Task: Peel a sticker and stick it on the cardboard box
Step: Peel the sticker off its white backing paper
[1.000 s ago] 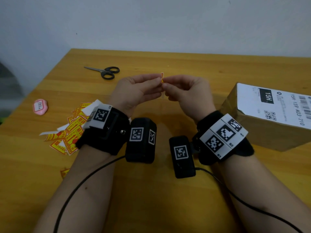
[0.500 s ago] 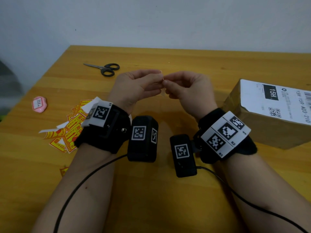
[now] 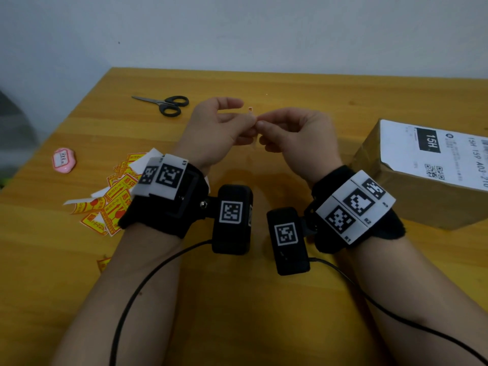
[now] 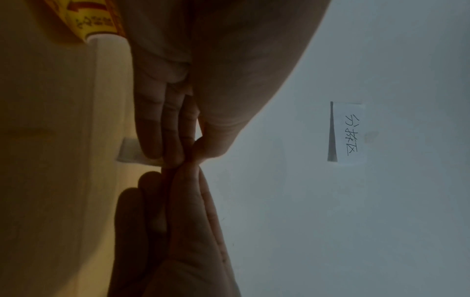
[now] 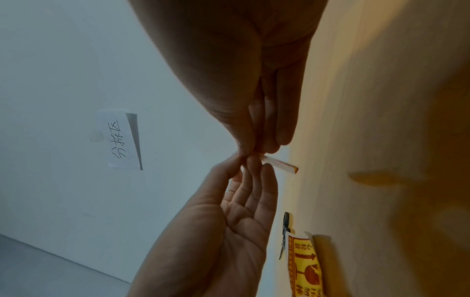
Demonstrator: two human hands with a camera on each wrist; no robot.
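Above the middle of the table, my left hand (image 3: 247,118) and right hand (image 3: 262,123) meet fingertip to fingertip, and both pinch one small sticker (image 3: 250,109). Only its orange corner shows above the fingertips in the head view. The right wrist view shows the sticker (image 5: 279,164) edge-on, jutting out of the pinch between the right hand (image 5: 254,153) and the left fingers (image 5: 250,166). In the left wrist view a white piece of the sticker (image 4: 129,152) sticks out beside the left hand (image 4: 192,158). The cardboard box (image 3: 412,202), with a white shipping label, lies at the right, apart from both hands.
A pile of yellow and red stickers (image 3: 113,199) lies left of my left wrist. Black scissors (image 3: 169,104) lie at the back left and a pink tag (image 3: 64,159) near the left edge. A handwritten paper note (image 5: 119,140) hangs on the wall.
Both hands have stayed pinched together on the sticker, with small shifts of the fingers. Its orange corner, hidden half a second ago, shows above the fingertips again.
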